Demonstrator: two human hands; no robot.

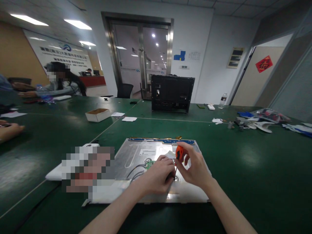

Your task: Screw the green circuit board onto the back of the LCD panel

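A silver metal display panel (131, 159) lies back side up on the table in front of me, with a blue circuit strip (168, 141) along its far edge. Near its middle is a small green circuit board (149, 164) with dark cables (135, 168) running from it. My right hand (195, 164) grips an orange and black screwdriver (179, 153) upright, shaft pointing down at the panel. Over the green board rests my left hand (161, 174), fingers curled together close to the screwdriver's shaft. What those fingers hold, if anything, is hidden.
A white device (63, 167) with a black cable lies left of the panel, partly blurred out. Farther back stand an open carton (97, 115), a black monitor housing (172, 94) and a bottle (222, 100). Loose parts (253, 123) lie right. Other people sit left.
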